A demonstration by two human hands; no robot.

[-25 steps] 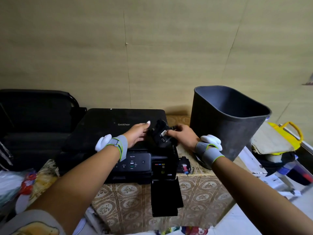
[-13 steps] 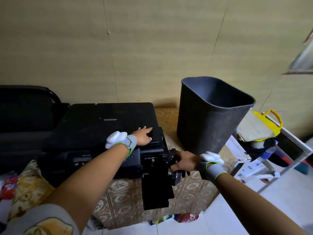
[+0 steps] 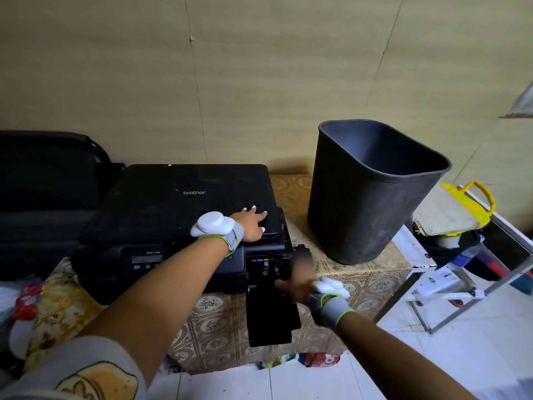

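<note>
Black cartridge point(image 3: 300, 256), blurred, sat just right of the open ink bay point(image 3: 264, 267), my right hand point(image 3: 300, 282) curled round it, ready for a slot, I judged. My left hand point(image 3: 251, 223) lay flat, fingers spread, on the printer point(image 3: 173, 203) lid to steady it. Bay door point(image 3: 271, 316) hung down near me. Far right, the grey bin point(image 3: 372, 197) stood upright; nothing showed inside.

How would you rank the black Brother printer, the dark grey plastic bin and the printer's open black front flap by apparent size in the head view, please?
1. Black Brother printer, largest.
2. Dark grey plastic bin, somewhat smaller in frame.
3. Open black front flap, clearly smallest.
</note>
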